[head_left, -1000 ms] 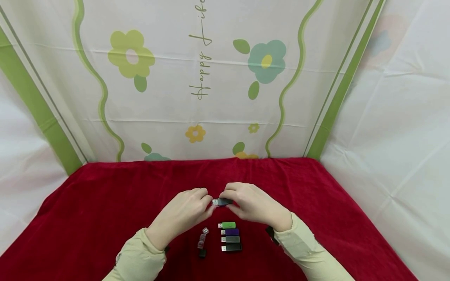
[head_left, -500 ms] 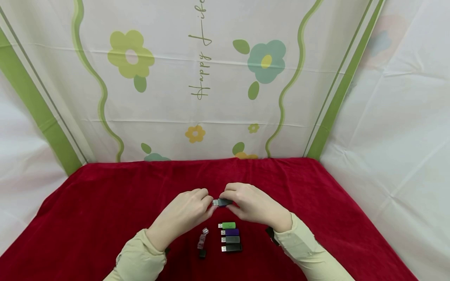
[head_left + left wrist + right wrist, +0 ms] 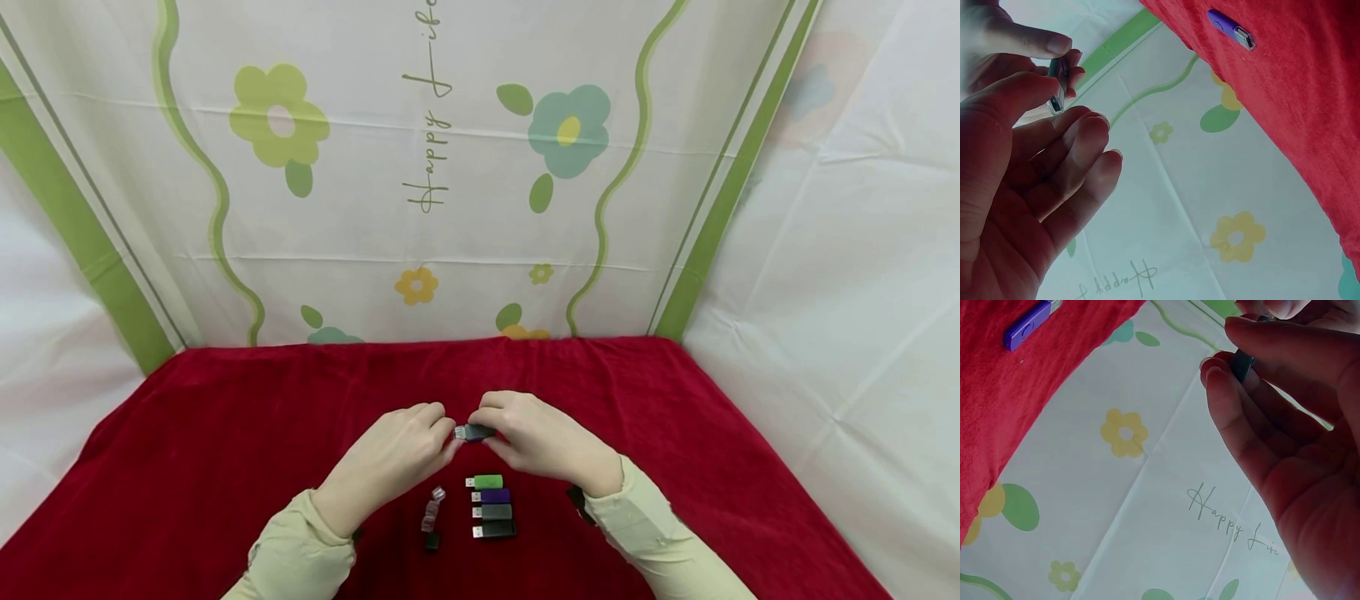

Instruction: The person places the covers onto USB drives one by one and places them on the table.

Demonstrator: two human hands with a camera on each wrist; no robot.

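In the head view a dark USB flash drive point(image 3: 478, 432) is held level above the red cloth, its plug end pointing left. My right hand point(image 3: 543, 437) pinches the dark body between thumb and fingers. My left hand point(image 3: 397, 454) pinches the plug end, where a clear cap point(image 3: 1055, 107) shows over the metal in the left wrist view. The fingers hide part of the cap and body. Below the hands lie a green flash drive point(image 3: 489, 482), a purple one point(image 3: 493, 496), a grey one point(image 3: 495, 512) and a black one point(image 3: 497, 529), plugs facing left.
Left of the row, several clear caps point(image 3: 431, 515) and a black cap point(image 3: 432, 542) lie in a rough line. Red cloth point(image 3: 300, 400) covers the table. A white flowered curtain point(image 3: 480, 217) stands behind, with white side walls point(image 3: 840, 333).
Both hands have stayed almost in place around the dark flash drive. Only a slight shift shows at its plug end; the drives and caps on the cloth have not moved.
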